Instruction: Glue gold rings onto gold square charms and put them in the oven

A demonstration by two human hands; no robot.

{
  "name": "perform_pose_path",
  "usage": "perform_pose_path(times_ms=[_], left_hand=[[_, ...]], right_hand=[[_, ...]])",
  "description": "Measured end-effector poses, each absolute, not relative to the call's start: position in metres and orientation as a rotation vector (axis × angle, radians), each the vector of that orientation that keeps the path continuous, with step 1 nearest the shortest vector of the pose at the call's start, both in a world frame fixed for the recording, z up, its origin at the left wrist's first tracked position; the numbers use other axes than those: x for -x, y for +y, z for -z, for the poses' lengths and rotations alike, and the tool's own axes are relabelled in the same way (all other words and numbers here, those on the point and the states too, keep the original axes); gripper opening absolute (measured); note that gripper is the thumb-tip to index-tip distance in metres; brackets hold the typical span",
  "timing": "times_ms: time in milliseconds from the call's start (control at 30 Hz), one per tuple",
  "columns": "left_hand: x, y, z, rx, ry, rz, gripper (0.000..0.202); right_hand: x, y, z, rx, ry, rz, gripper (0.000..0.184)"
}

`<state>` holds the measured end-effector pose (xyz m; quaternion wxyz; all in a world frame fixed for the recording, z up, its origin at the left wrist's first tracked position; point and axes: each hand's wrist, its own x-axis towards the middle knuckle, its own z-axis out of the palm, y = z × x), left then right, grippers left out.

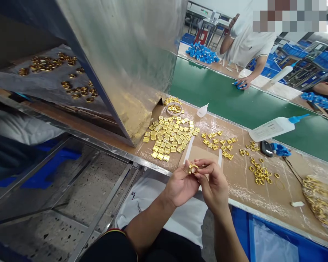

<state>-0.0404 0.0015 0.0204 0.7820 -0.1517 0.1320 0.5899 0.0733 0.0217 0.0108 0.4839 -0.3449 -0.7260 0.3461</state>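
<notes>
My left hand point(180, 183) and my right hand point(214, 183) meet at the near edge of the workbench point(262, 196), both pinched on one small gold metal piece point(192, 169). Behind them lies a dense patch of square gold pieces point(169, 136). A looser scatter of gold pieces point(220, 142) lies further right. Gold rings point(259, 173) are spread out to the right of my hands.
A large metal hood point(125, 62) stands at the left over a tray of gold rings point(57, 74). A white glue bottle with blue nozzle point(276, 127) lies by the green conveyor belt point(235, 102). Another person point(248, 40) works across it, hand on blue parts. A bag of gold rings point(321, 203) sits at right.
</notes>
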Motion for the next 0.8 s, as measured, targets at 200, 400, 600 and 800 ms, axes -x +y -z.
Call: perform_pose_path(times_ms=[200, 400, 600, 800], left_hand=[[0.046, -0.005, -0.019, 0.210, 0.261, -1.269, 0.032], [0.046, -0.009, -0.021, 0.132, 0.279, -1.232, 0.032], [0.044, -0.013, -0.019, 0.106, 0.259, -1.230, 0.030], [0.042, -0.014, -0.014, 0.059, 0.222, -1.259, 0.033]], right_hand=[[-0.077, 0.023, -0.019, 0.788, -1.731, -0.944, 0.006], [-0.083, 0.030, -0.034, 0.764, -1.799, -0.965, 0.010], [-0.083, 0.028, -0.040, 0.741, -1.873, -0.842, 0.014], [-0.084, 0.026, -0.046, 0.739, -1.925, -0.793, 0.019]])
